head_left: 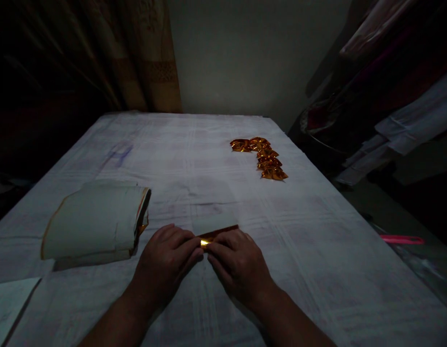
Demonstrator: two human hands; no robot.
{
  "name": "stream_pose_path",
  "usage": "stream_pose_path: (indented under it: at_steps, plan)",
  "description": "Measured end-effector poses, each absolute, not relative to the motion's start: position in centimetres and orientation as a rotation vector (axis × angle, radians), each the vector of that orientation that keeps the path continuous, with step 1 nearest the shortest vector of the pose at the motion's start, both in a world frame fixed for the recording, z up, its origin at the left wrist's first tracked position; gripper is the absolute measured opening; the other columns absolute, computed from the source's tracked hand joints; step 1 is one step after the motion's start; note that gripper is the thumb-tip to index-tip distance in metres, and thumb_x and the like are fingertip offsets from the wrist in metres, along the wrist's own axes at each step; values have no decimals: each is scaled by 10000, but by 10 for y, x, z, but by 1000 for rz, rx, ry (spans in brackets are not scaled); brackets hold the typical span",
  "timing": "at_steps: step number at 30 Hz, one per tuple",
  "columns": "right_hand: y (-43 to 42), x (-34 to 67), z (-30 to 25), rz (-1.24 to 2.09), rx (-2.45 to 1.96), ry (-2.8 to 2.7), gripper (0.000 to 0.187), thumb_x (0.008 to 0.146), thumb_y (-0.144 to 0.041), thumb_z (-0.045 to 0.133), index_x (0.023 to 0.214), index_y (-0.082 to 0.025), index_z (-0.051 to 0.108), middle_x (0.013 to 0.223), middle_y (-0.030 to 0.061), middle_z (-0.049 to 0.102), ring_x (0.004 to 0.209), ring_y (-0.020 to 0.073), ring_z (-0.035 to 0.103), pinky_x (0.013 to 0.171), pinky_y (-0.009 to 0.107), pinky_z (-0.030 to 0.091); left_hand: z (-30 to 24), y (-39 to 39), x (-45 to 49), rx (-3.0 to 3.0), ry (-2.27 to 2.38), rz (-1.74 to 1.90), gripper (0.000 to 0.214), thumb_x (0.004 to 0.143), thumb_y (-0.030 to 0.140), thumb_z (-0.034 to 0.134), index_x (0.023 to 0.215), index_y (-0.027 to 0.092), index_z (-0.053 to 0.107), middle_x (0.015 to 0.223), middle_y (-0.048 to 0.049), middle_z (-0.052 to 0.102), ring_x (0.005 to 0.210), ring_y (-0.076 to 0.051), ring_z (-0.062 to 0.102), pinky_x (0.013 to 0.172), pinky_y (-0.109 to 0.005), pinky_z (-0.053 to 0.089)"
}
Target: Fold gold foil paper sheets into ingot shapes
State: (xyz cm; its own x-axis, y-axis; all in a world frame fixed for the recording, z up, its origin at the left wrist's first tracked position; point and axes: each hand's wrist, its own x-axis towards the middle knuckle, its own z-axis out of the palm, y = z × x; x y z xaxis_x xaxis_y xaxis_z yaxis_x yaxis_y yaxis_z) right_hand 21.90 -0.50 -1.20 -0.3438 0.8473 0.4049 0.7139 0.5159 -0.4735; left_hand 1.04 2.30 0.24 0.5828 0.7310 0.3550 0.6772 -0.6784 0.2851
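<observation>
With left hand (168,258) and right hand (242,261) both pinching the foil (204,243), we appear to be folding it; the next move likely calls for even creasing pressure.

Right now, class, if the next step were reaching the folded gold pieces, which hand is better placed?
Probably the right hand: the folded gold pieces lie ahead and slightly to its right, while the left hand sits farther from them. Both hold the gold strip.
</observation>
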Motion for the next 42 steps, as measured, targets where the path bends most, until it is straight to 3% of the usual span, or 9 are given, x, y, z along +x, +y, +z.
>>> stream_pose_path:
  at_steps: [3,10,20,25,42]
  plan:
    - [-4,216,-15,177,-1305,-2127,177,985,-244,547,898,-220,699,845,38,679,767,181,580,677,306,422,2,22,11,2652,1215,713,271,1029,386,493,950,225,697,875,-24,699,795,-199,588,792,-381,439]
    - [-4,215,-15,135,-1353,-2108,203,985,-199,496,833,-196,630,781,37,649,735,179,578,699,294,404,-4,24,9,2511,1285,763,206,1002,358,545,982,246,717,950,-36,703,881,-217,615,804,-384,449]
    - [-6,211,-15,170,-1439,-2079,189,956,-235,567,784,-212,639,733,10,664,698,166,601,673,294,355,-3,28,12,2406,1338,730,200,969,323,568,848,235,701,901,-29,690,874,-218,605,825,-408,447]
    - [-5,210,-18,158,-1495,-2069,205,952,-234,549,762,-214,624,719,9,665,684,166,603,667,304,354,-4,25,16,2351,1391,701,180,961,320,561,859,232,680,932,-37,679,925,-228,582,885,-427,437]
    - [-1,203,-17,158,-1584,-1999,145,876,-188,547,746,-218,606,697,13,651,677,174,603,660,308,357,-6,20,28,2314,1569,716,175,952,323,568,813,226,611,923,-40,642,925,-238,554,860,-420,423]
